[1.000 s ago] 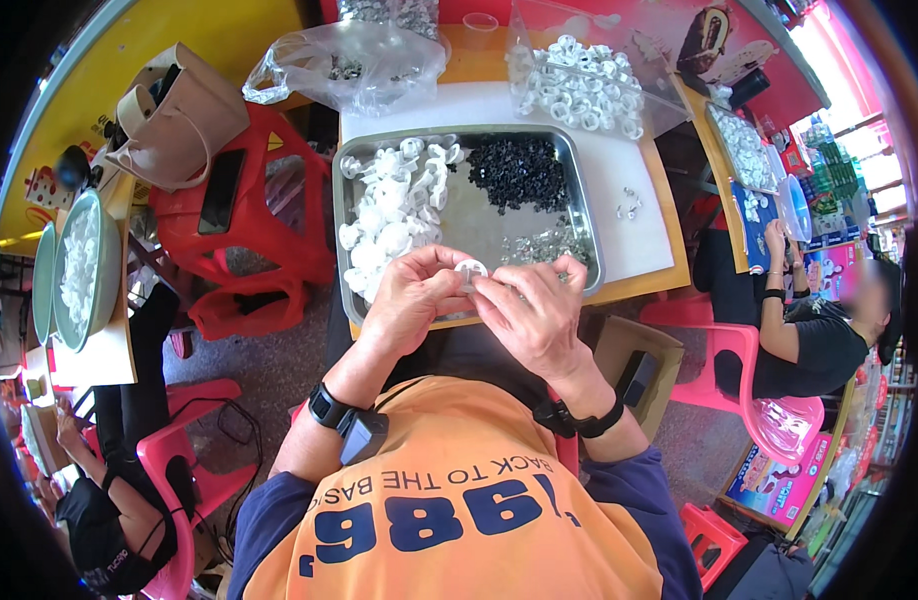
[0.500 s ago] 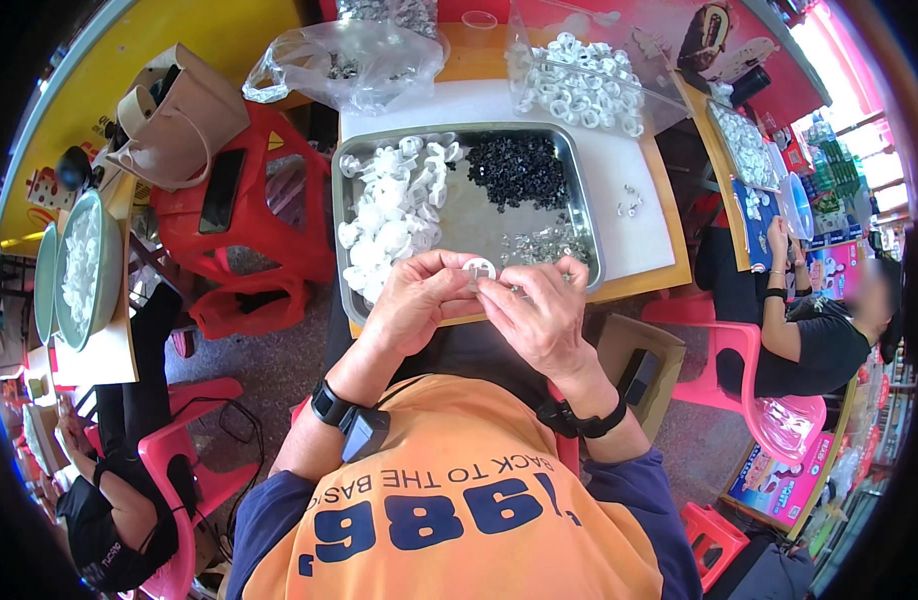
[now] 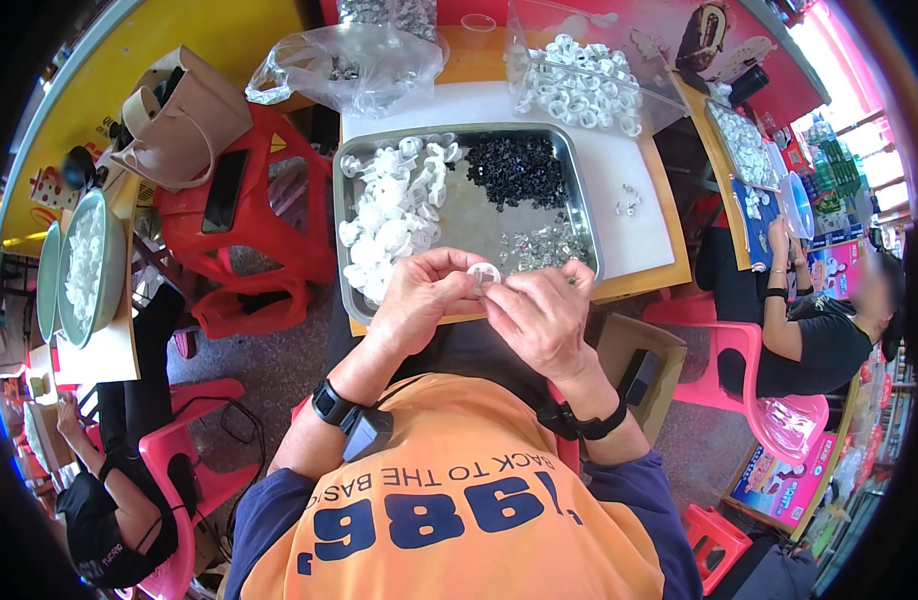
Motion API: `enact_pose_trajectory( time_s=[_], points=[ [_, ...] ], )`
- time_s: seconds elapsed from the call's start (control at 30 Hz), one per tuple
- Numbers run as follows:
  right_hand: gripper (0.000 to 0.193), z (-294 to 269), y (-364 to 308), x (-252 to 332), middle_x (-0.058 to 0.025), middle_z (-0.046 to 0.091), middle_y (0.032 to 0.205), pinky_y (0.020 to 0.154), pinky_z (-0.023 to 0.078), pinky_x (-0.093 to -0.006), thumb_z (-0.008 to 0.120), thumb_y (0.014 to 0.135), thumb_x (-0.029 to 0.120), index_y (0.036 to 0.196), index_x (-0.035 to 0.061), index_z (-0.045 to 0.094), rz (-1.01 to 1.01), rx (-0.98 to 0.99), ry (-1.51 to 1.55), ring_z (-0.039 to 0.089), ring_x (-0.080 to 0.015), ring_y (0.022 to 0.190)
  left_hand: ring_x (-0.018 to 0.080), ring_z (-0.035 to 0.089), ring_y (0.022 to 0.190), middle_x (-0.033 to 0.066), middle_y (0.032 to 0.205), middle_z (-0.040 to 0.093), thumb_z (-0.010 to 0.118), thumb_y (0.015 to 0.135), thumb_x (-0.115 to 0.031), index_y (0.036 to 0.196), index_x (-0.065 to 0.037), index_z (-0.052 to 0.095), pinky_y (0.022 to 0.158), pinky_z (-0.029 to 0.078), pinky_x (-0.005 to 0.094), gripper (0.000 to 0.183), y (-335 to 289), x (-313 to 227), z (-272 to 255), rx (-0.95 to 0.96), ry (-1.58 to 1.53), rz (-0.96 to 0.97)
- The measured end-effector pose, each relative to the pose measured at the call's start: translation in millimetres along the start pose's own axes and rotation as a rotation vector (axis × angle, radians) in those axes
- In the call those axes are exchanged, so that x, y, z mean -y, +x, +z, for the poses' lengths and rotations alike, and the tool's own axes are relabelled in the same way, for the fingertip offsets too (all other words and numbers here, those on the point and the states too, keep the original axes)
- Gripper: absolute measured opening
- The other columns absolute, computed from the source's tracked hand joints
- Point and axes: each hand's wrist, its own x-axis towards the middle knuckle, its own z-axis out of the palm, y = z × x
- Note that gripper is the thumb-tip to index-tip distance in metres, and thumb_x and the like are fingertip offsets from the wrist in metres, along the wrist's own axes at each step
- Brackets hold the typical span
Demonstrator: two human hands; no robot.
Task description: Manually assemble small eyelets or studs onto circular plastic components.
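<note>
A worker's left hand [image 3: 419,300] — thumb & forefinger pinched shut, other fingers curled — grips a white ring-shaped pc [image 3: 482,270] held up over the near rim of a metal tray [image 3: 469,215]. The right hand [image 3: 544,315] meets it, fingertips closed on the ring's near right edge; can't tell if they hide a smaller bit. Step in hand appears to be two-handed fingertip work on that one pc; next move, by the look of it, calls for a steady left pinch & fine right-hand pressure.

Containers, L to R: pale green bowl [image 3: 115,275] w/ white pcs; the tray, w/ white plastic parts [image 3: 389,215] heaped left, small black parts [image 3: 519,170] far right, clear or silvery bits [image 3: 549,245] near right; clear plastic bag [image 3: 404,80] behind, w/ greyish bits; clear box [image 3: 664,108] w/ white rings [image 3: 584,85]; cardboard box [image 3: 609,355] below, w/ a dark object; pale blue basin [image 3: 795,205] far right — contents unclear.
</note>
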Motion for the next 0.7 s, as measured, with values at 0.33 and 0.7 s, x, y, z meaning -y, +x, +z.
enact_pose_trajectory(
  time_s=[0.33,0.7],
  points=[
    [0.030,-2,-3,1,0.0065,0.056,0.085,0.083,0.031,-0.0363,0.078,0.070,0.014,0.098,0.0167,0.068,0.006,0.019,-0.014,0.055,-0.0099,0.071,0.0227,0.069,0.087,0.0152,0.100,0.066,0.058,0.093,-0.005,0.103,0.006,0.060,0.078,0.060,0.0372,0.015,3,8,-3,0.027,0.043,0.084],
    [0.038,-3,-8,-9,0.0069,0.055,0.089,0.084,0.032,-0.0382,0.077,0.070,0.017,0.108,0.0192,0.068,-0.032,0.069,-0.055,0.054,-0.0105,0.074,0.0200,0.067,0.095,0.0162,0.105,0.066,0.062,0.090,-0.005,0.115,0.008,0.061,0.088,0.057,0.0337,0.029,-4,-11,6,0.021,0.129,-0.073]
  ],
)
